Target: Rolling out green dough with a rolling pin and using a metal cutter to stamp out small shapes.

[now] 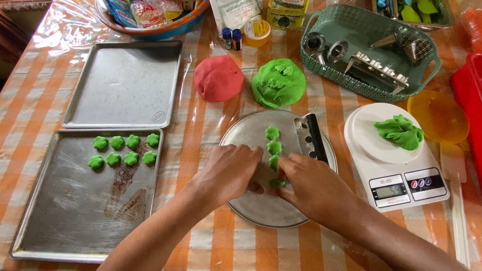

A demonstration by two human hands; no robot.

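Round metal plate (251,211), centre near on the worktop (211,246), which carries an orange-checked cloth under clear plastic: it bears a row of small green dough pieces (273,147) running near to far, and a metal scraper with black handle (311,136) at its right edge. Left hand (232,170) lies palm down over the plate, fingers curled toward the nearest piece; right hand (309,183) meets it from the right, fingertips pinching the nearest green dough piece (276,183). Whether the left hand actually grips the piece cannot be told. Near left: a worn baking tray (75,221) carrying eight shaped green pieces (123,150) in two rows at its far end. Far left: a second baking tray (125,85). Far centre: a red dough ball (218,78) just beside a green dough mound (278,83). Right: a white kitchen scale (396,155) with a lump of green dough (400,131) on its platform. Far right: a green basket (432,70) holding metal nozzles and cutters.
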